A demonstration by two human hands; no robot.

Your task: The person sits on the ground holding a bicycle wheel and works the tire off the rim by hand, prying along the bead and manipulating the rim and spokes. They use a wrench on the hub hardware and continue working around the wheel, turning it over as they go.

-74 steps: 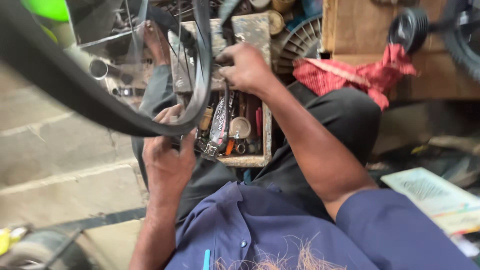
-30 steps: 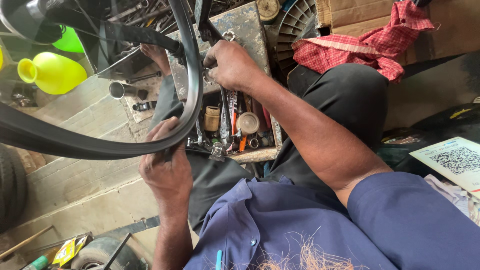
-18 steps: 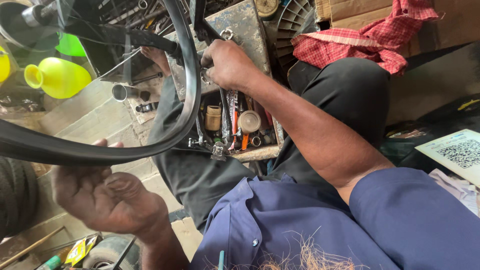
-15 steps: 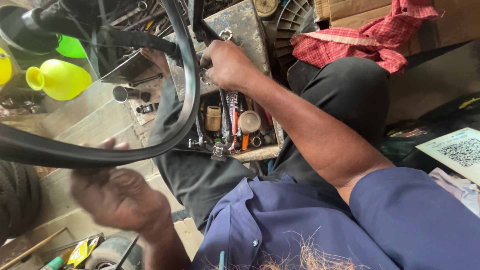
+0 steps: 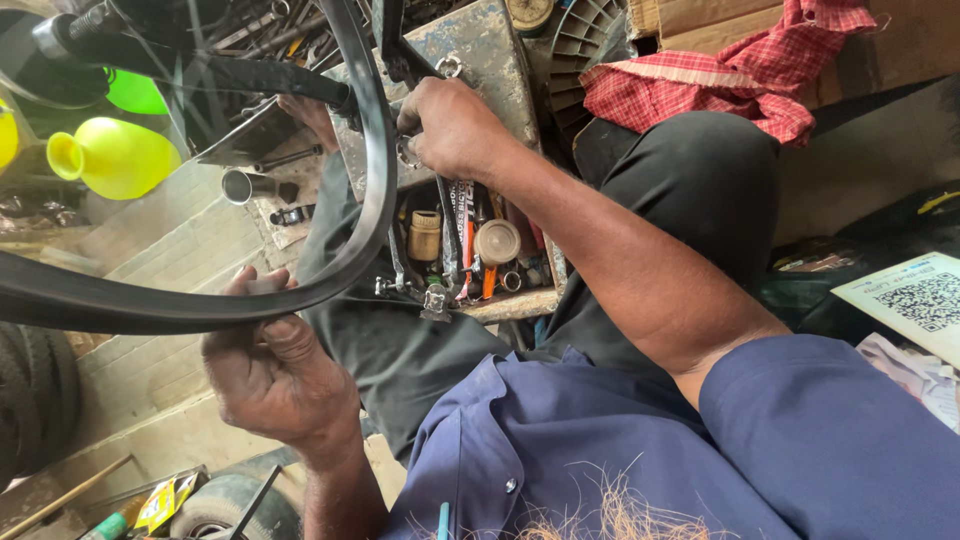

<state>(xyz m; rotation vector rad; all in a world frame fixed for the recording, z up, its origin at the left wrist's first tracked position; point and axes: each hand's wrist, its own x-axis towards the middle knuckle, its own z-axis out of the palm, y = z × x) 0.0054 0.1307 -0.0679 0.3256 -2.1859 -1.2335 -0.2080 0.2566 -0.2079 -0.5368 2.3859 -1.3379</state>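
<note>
A black bicycle wheel (image 5: 372, 160) with thin spokes arcs across the left half of the head view. My left hand (image 5: 268, 372) is low on the left, its fingers curled against the tyre's lower edge. My right hand (image 5: 452, 128) is at the top centre, closed around a metal spanner (image 5: 448, 68) beside the wheel's rim and a black frame tube (image 5: 270, 78). Both forearms are bare. Blue shirt and dark trousers fill the bottom.
An open wooden toolbox (image 5: 510, 305) with several tools lies on my lap under the wheel. A yellow funnel-shaped bottle (image 5: 112, 156) stands at left, a red checked cloth (image 5: 722, 72) at top right, a printed paper (image 5: 915, 300) at right, a spare tyre (image 5: 32, 400) at far left.
My left hand left the tyre, dropped low to the left, and has now come back up against the tyre's lower edge. The right hand stayed at the rim.
</note>
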